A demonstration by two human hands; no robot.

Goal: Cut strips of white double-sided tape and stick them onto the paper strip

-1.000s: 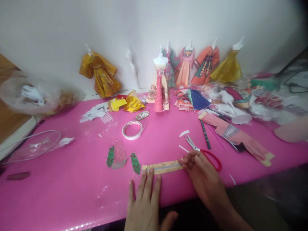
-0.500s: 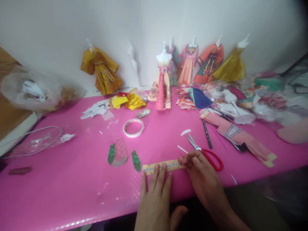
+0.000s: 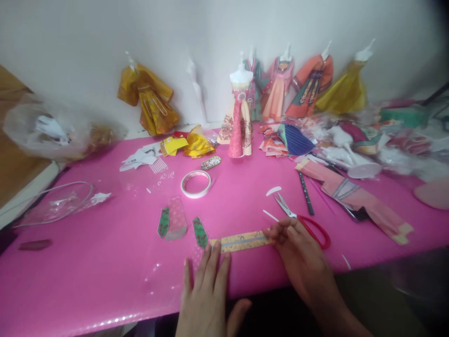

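A narrow yellow patterned paper strip (image 3: pixel 242 241) lies flat near the front edge of the pink table (image 3: pixel 105 262). My left hand (image 3: pixel 206 295) lies flat with fingers stretched out, fingertips at the strip's left end. My right hand (image 3: pixel 298 255) has its fingers curled and pinched on the strip's right end. Red-handled scissors (image 3: pixel 305 222) lie just behind my right hand. Small green and pink paper pieces (image 3: pixel 175 223) lie left of the strip.
A tape roll (image 3: pixel 195 183) sits mid-table. A mannequin in a pink paper dress (image 3: pixel 240 117) stands behind it, with several dressed figures along the wall (image 3: pixel 308 86). Paper garments, a black pen (image 3: pixel 306 199) and plastic bags (image 3: pixel 52 131) crowd the right and left sides.
My left hand slid right along the strip, then came back to its left end. My right hand stayed pinched on the right end. The view shifted slightly.
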